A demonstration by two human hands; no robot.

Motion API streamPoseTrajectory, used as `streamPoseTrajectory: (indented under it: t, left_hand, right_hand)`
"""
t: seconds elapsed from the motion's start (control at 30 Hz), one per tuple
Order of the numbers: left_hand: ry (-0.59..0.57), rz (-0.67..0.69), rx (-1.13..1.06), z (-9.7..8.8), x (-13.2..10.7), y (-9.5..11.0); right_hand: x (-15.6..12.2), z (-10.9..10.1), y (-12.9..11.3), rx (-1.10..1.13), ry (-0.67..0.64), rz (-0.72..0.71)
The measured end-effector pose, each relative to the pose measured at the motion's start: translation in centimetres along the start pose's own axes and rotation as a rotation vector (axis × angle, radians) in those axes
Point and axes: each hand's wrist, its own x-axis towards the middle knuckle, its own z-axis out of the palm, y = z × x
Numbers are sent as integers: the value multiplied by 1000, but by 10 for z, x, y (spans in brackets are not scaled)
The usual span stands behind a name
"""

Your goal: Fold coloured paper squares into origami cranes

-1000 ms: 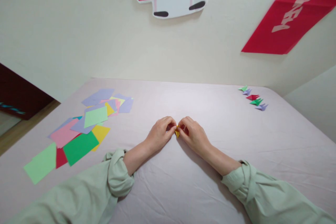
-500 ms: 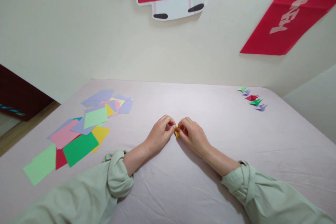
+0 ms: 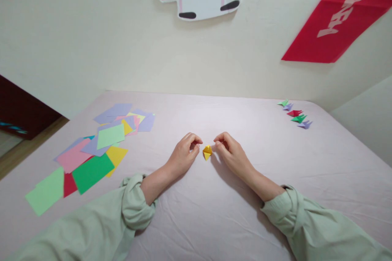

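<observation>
A small folded yellow origami piece point(image 3: 207, 153) lies on the pale pink cloth point(image 3: 202, 220) between my two hands. Just to its left is my left hand point(image 3: 184, 153), fingers curved, with a gap between thumb and forefinger and nothing held. On the other side my right hand point(image 3: 232, 153) hovers a little way off the paper. Its thumb and forefinger are close together, and I see nothing between them. Neither hand touches the yellow piece.
Loose coloured paper sheets, among them a green sheet point(image 3: 93, 173) and a pink sheet point(image 3: 74, 155), overlap at the left. Several folded paper cranes, including a red crane point(image 3: 295, 113), line the far right. A wall point(image 3: 183, 57) rises behind the table.
Both hands have let go of the yellow origami piece and drawn apart, the left one leftward and the right one rightward. The piece now rests in full view.
</observation>
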Motion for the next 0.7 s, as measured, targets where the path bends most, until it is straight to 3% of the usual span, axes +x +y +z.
streamPoseTrajectory:
  t: [0.2,0.57,0.7]
  left_hand:
    - [0,-3,0,-1,0,1]
    - [-28,20,66,-1,1,2]
    - [-12,68,227,-2,-2,-2]
  right_hand:
    - [12,-9,7,217,3,156]
    - [11,-10,6,193,-39,120]
    - [10,-9,7,141,-40,100]
